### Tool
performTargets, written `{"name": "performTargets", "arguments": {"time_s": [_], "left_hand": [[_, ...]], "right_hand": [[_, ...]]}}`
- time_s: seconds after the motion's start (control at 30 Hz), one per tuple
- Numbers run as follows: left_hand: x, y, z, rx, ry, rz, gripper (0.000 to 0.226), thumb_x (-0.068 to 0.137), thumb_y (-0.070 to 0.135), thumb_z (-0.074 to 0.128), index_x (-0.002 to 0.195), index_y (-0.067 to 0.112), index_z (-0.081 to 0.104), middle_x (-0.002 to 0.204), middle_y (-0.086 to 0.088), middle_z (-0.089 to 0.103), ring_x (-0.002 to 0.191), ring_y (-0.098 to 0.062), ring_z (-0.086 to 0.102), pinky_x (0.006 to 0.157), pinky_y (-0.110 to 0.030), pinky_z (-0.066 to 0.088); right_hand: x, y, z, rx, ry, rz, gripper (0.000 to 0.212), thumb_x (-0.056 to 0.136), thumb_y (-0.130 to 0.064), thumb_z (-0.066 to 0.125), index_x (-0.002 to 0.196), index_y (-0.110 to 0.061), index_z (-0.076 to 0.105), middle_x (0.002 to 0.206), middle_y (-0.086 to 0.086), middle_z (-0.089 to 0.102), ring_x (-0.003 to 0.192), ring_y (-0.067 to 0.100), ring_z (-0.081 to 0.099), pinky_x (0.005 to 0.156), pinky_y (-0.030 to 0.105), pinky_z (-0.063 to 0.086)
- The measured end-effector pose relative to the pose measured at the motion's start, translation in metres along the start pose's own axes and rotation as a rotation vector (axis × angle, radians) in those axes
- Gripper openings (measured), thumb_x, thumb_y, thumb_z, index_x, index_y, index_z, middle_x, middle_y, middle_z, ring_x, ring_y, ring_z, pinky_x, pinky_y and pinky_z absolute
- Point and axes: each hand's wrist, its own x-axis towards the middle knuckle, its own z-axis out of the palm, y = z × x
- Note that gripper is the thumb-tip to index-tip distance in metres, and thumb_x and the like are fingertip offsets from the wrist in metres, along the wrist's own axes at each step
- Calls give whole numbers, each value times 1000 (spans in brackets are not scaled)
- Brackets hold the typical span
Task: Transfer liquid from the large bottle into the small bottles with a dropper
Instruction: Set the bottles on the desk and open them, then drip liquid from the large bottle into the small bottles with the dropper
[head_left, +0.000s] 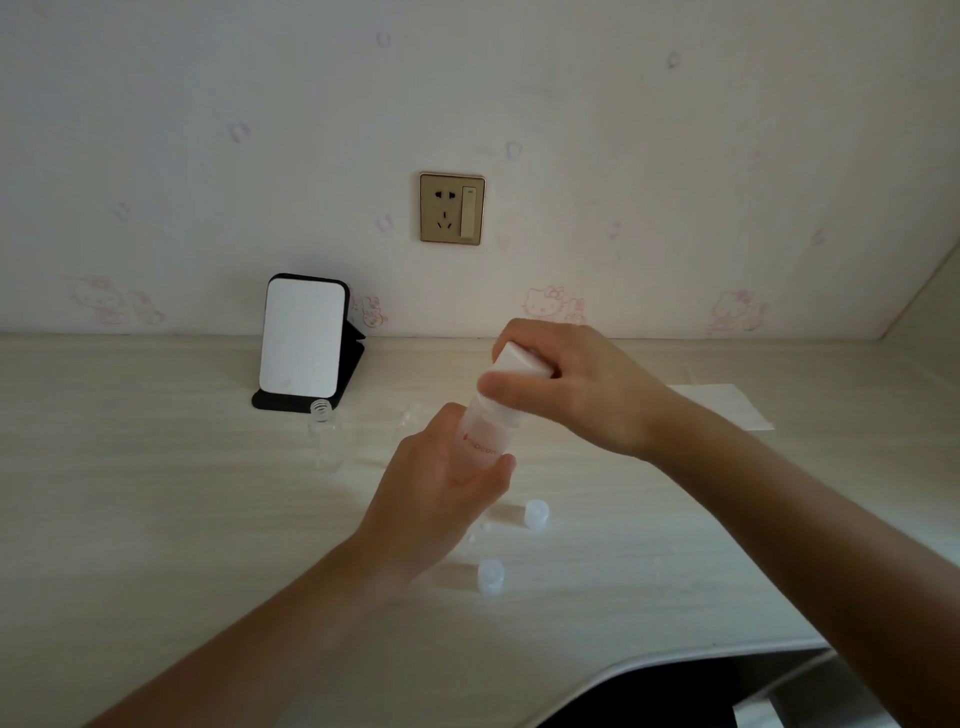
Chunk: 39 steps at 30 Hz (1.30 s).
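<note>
Between your hands: large bottle (485, 436), tilted | your left hand (441, 483) wraps its lower body | your right hand (582, 389) curls round its white cap (522, 358) — both grips closed | left of your left hand: small bottle (323, 434), upright, uncapped | loose cap (536, 513) just right of your left wrist, second loose cap (491, 576) — nearer you

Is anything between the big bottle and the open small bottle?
Only its own white cap, which the right hand grips while the left hand holds the large bottle. Toward the small bottle lies a faint clear shape, too dim to identify.
</note>
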Motion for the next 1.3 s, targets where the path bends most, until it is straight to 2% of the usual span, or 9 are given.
{"name": "performTargets", "arguments": {"time_s": [0.3,0.4,0.53,0.67,0.77,0.87,0.97,1.1,1.3], "left_hand": [[5,-7,5,-149,61,-38,24,88,49,74,96,34,57,68,12,60,52,-4,52,50,-21,43],[20,-7,13,-187,111,-41,31,85,53,74,102,32,58,78,2,65,70,-23,64,65,-35,51],[47,-10,28,-219,127,-41,32,83,53,74,102,32,58,80,17,63,74,-6,62,71,-26,50],[63,-20,38,-251,139,-67,37,82,53,76,104,28,60,86,8,69,82,-15,69,77,-35,54],[69,-24,43,-254,138,-66,32,81,53,77,102,35,61,87,11,70,81,-8,68,75,-21,52],[71,-26,42,-255,133,-46,29,83,52,77,102,37,61,88,5,71,80,-10,69,73,-17,52],[70,-27,44,-275,115,-55,29,84,51,76,101,34,60,82,-10,68,69,-21,64,61,-21,50],[68,-29,47,-262,100,-58,31,84,51,75,98,29,58,68,0,60,59,-17,56,53,-19,46],[73,-30,46,-231,92,-76,29,84,49,76,98,29,59,78,-4,68,68,-19,64,63,-20,50]], "right_hand": [[-18,41,-5,98,339,62,26,79,-49,72,91,-28,61,74,-12,61,61,2,53,52,18,43],[-35,87,-1,0,312,248,29,75,-52,78,87,-33,61,72,-13,62,60,1,55,55,23,44],[-52,133,7,-167,284,471,32,76,-58,79,92,-37,61,83,-14,66,71,2,62,58,23,44],[-59,153,19,-258,207,500,34,77,-56,78,97,-35,61,88,-12,65,79,7,61,68,32,52],[-68,162,20,-184,172,471,43,75,-64,71,105,-37,56,80,-10,61,72,4,58,69,33,52],[-80,175,2,-66,448,375,42,80,-66,64,108,-35,59,67,-10,50,59,4,48,60,31,39],[-87,200,-28,-166,663,538,29,82,-50,67,103,-30,63,69,-7,56,62,13,53,60,34,41],[-94,223,-53,-289,353,878,46,84,-38,73,127,-33,56,90,-2,66,83,23,65,70,34,46],[-85,225,-48,-298,355,782,27,85,-25,67,108,-39,72,72,-8,64,67,9,58,62,29,39]]}}
